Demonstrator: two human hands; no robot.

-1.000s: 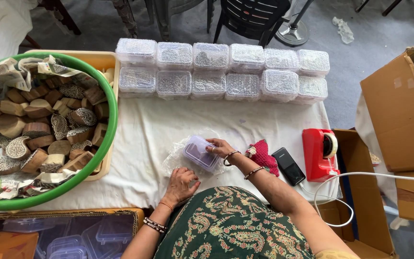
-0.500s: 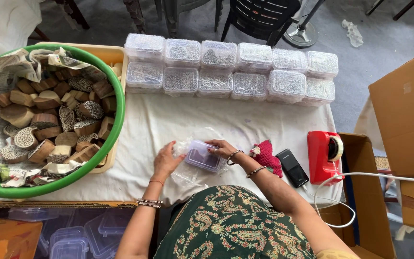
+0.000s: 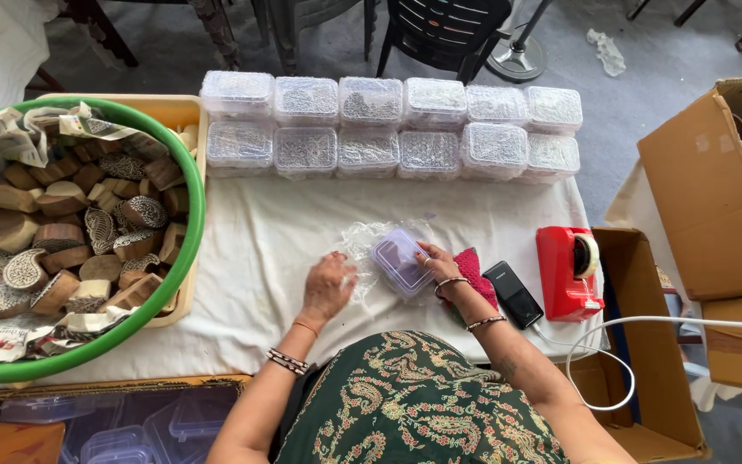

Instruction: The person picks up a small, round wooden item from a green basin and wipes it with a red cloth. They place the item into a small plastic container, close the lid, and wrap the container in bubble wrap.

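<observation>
small clear lidded box (image 3: pixel 398 260) — flat on cloth

white-clothed table (image 3: pixel 268 232) | behind red tape dispenser (image 3: pixel 567 273): stacked clear boxes (image 3: pixel 388 127) | beside it: black phone (image 3: pixel 513 294) | far from it: green basin (image 3: pixel 70 232)

A small craft packing workshop is suggested: carved wooden printing blocks (image 3: pixel 70 232) are heaped in a green tub (image 3: pixel 184 163), filled clear boxes (image 3: pixel 388 125) stacked on the cloth-covered table (image 3: pixel 251 249), cardboard cartons (image 3: pixel 714 189) alongside.
</observation>
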